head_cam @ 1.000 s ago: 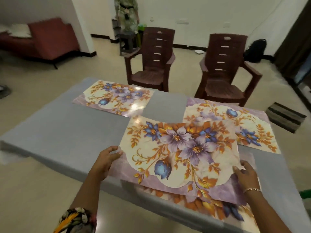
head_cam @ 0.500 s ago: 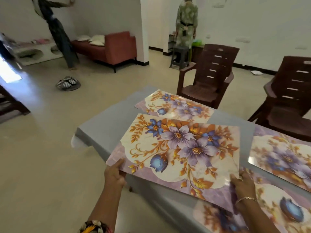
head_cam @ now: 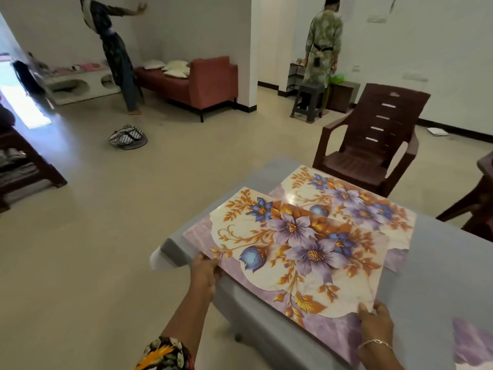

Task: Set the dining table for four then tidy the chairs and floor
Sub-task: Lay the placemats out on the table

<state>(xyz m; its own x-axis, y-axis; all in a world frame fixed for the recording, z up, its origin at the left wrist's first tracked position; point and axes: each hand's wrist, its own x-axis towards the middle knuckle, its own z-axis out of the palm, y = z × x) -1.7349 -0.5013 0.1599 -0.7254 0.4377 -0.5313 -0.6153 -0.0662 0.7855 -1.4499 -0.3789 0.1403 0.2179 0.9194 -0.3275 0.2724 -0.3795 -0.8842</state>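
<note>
From the head camera, the person holds a floral placemat (head_cam: 293,252) in both hands over the near left corner of the grey worktop (head_cam: 440,276). The left hand (head_cam: 205,273) grasps the mat's left edge, thumb on top and fingers (head_cam: 210,263) curled around the edge. The right hand (head_cam: 376,321) pinches the near right corner, thumb pressed on the printed face; a thin bracelet (head_cam: 374,343) sits on that wrist, and a patterned sleeve (head_cam: 165,353) covers the left forearm. The mat's far edge overlaps a second placemat (head_cam: 360,206), which lies flat on the worktop farther from the person. Whether the held mat rests on the worktop or is raised just above it cannot be told. Part of a third placemat (head_cam: 472,340) shows at the lower right edge of the worktop.

Beyond the worktop stands a brown plastic chair (head_cam: 373,140), set a little back from the worktop's far edge. Part of another chair (head_cam: 477,206) shows at the right border. On the beige floor (head_cam: 106,236) lies a patterned bag (head_cam: 128,136). Farther off are a red sofa (head_cam: 197,84) with pale cushions (head_cam: 170,69), a dark stool (head_cam: 308,102), a person in green (head_cam: 322,41) facing the wall, and a second person (head_cam: 114,44) leaning with an arm against the left wall.
</note>
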